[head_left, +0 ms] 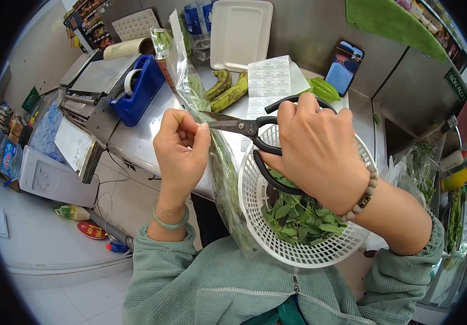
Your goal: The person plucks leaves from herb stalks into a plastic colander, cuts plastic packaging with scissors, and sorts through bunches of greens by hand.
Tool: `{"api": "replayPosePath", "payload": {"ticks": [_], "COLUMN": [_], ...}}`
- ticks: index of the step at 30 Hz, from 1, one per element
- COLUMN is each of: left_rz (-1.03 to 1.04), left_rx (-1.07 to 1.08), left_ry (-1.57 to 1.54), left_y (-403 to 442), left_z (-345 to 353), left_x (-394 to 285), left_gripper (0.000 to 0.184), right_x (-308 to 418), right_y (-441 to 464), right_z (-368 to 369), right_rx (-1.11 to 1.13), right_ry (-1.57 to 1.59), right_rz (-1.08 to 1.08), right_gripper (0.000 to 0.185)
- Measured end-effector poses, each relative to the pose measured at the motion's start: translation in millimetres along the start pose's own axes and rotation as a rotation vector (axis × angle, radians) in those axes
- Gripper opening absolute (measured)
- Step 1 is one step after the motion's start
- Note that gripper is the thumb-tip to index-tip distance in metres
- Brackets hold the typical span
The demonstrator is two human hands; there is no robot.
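Observation:
My right hand [320, 146] is closed around the black handles of a pair of scissors [248, 128], whose blades point left. At the blade tips, my left hand [182, 143] pinches the edge of a long clear plastic bag [224, 187]. Green stalks show through the bag, which slants from the back of the counter down toward my body. Exactly what lies between the left fingertips is partly hidden. Below the scissors, a white perforated basket [246, 219] holds loose green leaves [304, 223].
Behind the basket lie bananas [231, 93], a sheet of printed labels [268, 81] and a green ridged vegetable [323, 89]. A white tray [240, 33] and a phone [344, 67] lean at the back. A blue tape dispenser [144, 89] stands left; bagged greens [422, 162] are right.

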State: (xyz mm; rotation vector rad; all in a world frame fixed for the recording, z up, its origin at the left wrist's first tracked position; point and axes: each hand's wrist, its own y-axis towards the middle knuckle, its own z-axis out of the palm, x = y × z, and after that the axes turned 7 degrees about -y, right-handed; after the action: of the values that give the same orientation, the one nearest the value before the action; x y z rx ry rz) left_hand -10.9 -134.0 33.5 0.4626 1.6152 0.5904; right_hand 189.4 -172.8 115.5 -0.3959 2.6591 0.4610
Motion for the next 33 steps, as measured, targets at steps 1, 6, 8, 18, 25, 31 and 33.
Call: {"api": "replayPosePath", "payload": {"ticks": [1,6,8,18,25,31,33], "left_rz": [-0.006,0.063,0.075,-0.092,-0.004,0.119,0.196], "left_rx": [0.005,0.045,0.070,0.087,0.082,0.239,0.213], "left_ry": [0.008,0.082,0.101,-0.083,-0.146,-0.112,-0.128], "left_y": [-1.0,-4.8,-6.3,-5.0,-6.5,-12.0,-14.0], "left_z": [0.1,3.9,5.3,-9.5,2.4,9.4,10.7], "left_x": [-0.7,3.3,5.7,18.6,14.9,11.8,7.1], "left_gripper": [0.020,0.021,0.022,0.021,0.019,0.023,0.019], "right_x": [0.4,1.0,2.6,-17.1,-26.6,-5.0,-7.8], "right_y": [0.4,7.8,7.6,-0.2,2.5,11.7,21.0], "right_z": [-0.6,0.4,7.6,6.6,1.0,2.9,4.0], "right_rx": [0.020,0.110,0.114,0.112,0.033,0.141,0.288], "right_ry": [-0.002,-0.002,0.010,0.078,0.014,-0.017,0.001], "right_rz": [0.002,-0.011,-0.017,-0.104,-0.032,0.000,0.009], "right_gripper": [0.058,0.059,0.057,0.053,0.057,0.056,0.053]}}
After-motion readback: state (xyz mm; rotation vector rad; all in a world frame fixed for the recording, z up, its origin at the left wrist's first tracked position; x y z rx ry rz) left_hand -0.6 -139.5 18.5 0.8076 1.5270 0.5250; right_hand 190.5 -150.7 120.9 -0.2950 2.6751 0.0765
